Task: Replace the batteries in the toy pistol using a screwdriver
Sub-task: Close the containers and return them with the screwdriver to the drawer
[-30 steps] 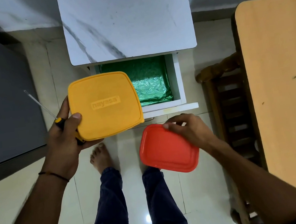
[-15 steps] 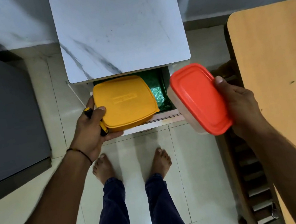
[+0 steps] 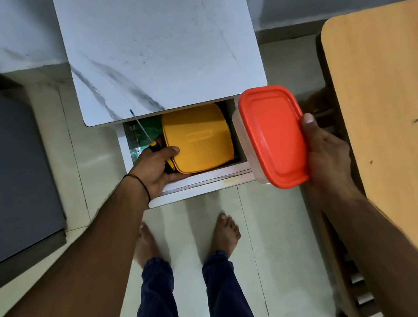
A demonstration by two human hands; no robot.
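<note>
The left hand, thumb curled over the yellow box and the screwdriver handle, has lowered that box from above the floor into the open drawer at centre frame. The right hand has raised the red-lidded box, clasped at its edge, to the drawer's right. The fetching seems nearly over; no toy pistol shows. The screwdriver's long axis runs steeply diagonal, its tip pointing upper left at the cabinet top's front edge.
</note>
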